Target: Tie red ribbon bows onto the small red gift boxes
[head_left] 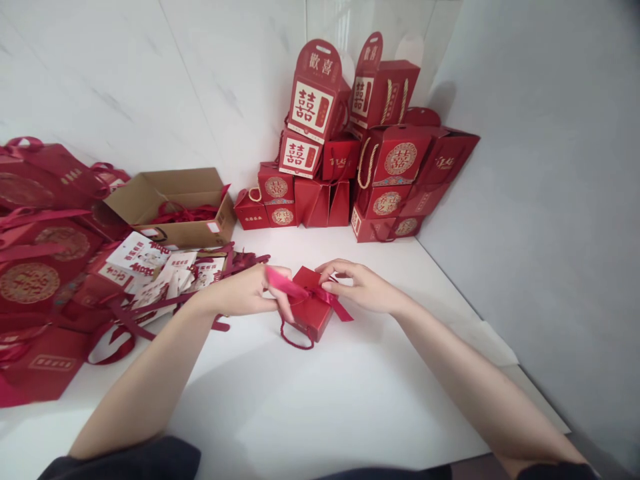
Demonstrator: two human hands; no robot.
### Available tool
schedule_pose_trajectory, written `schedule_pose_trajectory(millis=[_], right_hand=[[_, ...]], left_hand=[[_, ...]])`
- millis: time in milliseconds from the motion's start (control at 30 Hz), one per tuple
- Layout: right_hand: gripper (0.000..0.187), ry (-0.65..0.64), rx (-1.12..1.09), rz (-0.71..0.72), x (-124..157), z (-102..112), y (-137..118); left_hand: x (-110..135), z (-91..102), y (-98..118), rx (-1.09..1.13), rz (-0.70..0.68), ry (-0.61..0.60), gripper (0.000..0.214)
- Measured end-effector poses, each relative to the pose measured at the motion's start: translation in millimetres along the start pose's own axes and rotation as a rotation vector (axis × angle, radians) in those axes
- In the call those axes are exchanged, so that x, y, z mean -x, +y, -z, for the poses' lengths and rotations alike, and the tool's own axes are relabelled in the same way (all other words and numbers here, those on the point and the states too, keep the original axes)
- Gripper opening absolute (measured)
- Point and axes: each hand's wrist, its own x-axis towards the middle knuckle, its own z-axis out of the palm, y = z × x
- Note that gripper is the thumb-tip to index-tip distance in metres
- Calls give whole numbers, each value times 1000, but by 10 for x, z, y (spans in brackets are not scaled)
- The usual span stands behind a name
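Observation:
A small red gift box (311, 308) lies on the white tabletop (310, 400) in the middle of the view, with a dark red cord loop hanging off its near side. A pink-red ribbon (320, 293) crosses its top. My left hand (253, 291) pinches one end of the ribbon at the box's left. My right hand (357, 285) pinches the ribbon at the box's right top, fingers curled over it.
Stacked red gift boxes (360, 160) fill the back corner against the wall. An open cardboard box (173, 203) with red ribbons stands at the back left. Flat red bags (40, 267) and printed cards (160, 270) cover the left side.

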Motion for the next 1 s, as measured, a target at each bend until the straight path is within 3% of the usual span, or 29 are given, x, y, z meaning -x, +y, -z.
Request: schedule_pose_trajectory(millis=[67, 167, 233, 333, 400, 500, 567, 733, 800, 867, 1000], right_hand=[[5, 0, 18, 41, -1, -14, -6], [8, 6, 22, 58, 0, -21, 3], [8, 10, 34, 48, 2, -14, 5], [4, 5, 51, 42, 7, 1, -7], [6, 9, 49, 44, 10, 4, -14], [11, 54, 59, 11, 10, -5, 1], [10, 74, 79, -21, 7, -11, 22], [2, 74, 92, 4, -3, 4, 19], [3, 71, 98, 3, -4, 14, 0], [7, 74, 93, -21, -2, 19, -7], [10, 69, 73, -59, 4, 13, 23]], left_hand=[[33, 27, 15, -33, 9, -8, 22], [60, 63, 34, -133, 56, 115, 21], [73, 81, 56, -171, 49, 136, 23], [98, 88, 108, -140, -22, -58, 23], [109, 78, 143, -129, -36, -105, 24], [99, 50, 181, -133, 19, 33, 22], [81, 28, 205, -131, 31, 60, 28], [83, -14, 302, -62, -87, -259, 29], [108, -6, 325, 5, -108, -316, 27], [127, 21, 303, 52, -72, -250, 22], [109, 67, 127, -65, 13, 43, 19]])
